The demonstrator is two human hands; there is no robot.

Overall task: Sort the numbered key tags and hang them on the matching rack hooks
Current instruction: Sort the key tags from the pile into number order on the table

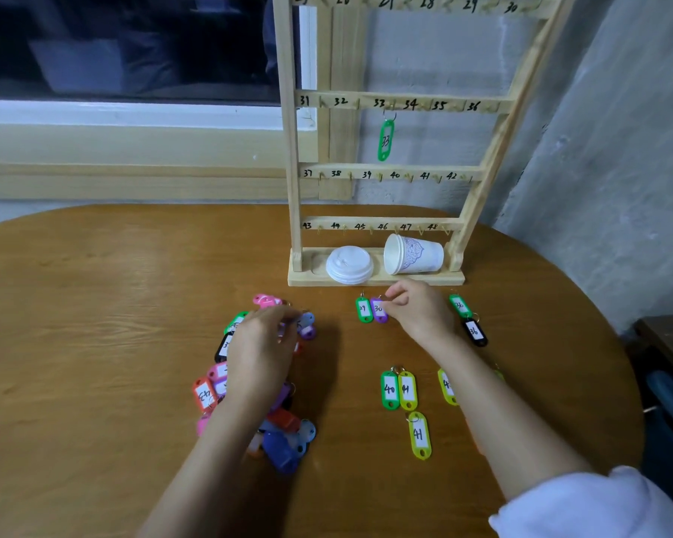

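Head view: our right hand [418, 314] pinches the purple tag [378, 311]; left hand [261, 343] over the pile [284, 444], grip unclear; open bench [94, 304] at frame left.

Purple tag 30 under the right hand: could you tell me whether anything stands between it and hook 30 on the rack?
Only the paper cup and lid lying on the rack's base sit just behind the purple tag; lifted over them, nothing hangs near hook 30.

A single wide-angle view, worn on the person's head, looks forward and down over the worktop [94, 304]. It sits close above the near half, facing the rack [405, 279] standing at the far edge. Straight lines bow near the borders.
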